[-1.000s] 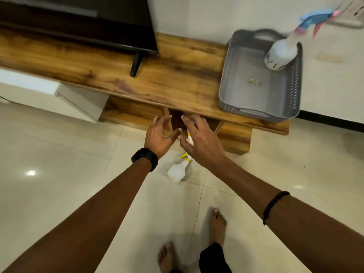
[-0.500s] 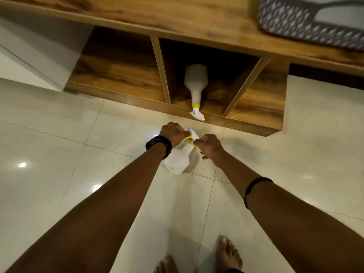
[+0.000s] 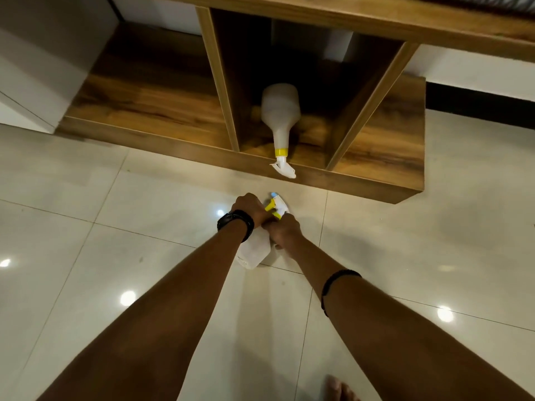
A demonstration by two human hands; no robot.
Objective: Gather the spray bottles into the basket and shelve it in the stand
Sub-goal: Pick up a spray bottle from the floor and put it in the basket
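A white spray bottle with a yellow trigger (image 3: 254, 251) lies on the tiled floor below me. My left hand (image 3: 249, 208) and my right hand (image 3: 285, 231) are both closed around its neck, just under the nozzle. A second white spray bottle with a yellow collar (image 3: 280, 117) lies on its side in the middle compartment of the wooden stand (image 3: 185, 151), its nozzle poking out over the front edge. Only a dark sliver of the grey basket (image 3: 477, 4) shows on the stand's top at the upper right.
The stand's left compartment (image 3: 150, 96) and right compartment (image 3: 385, 140) hold nothing visible. Glossy tiled floor (image 3: 405, 241) spreads around my arms. My bare foot (image 3: 338, 390) shows at the bottom edge. A white wall with a dark skirting (image 3: 477, 102) runs at the right.
I have bent down toward the floor. Both hands dropped from the stand's edge onto the floor bottle and closed on its neck. The basket has slid almost out of view.
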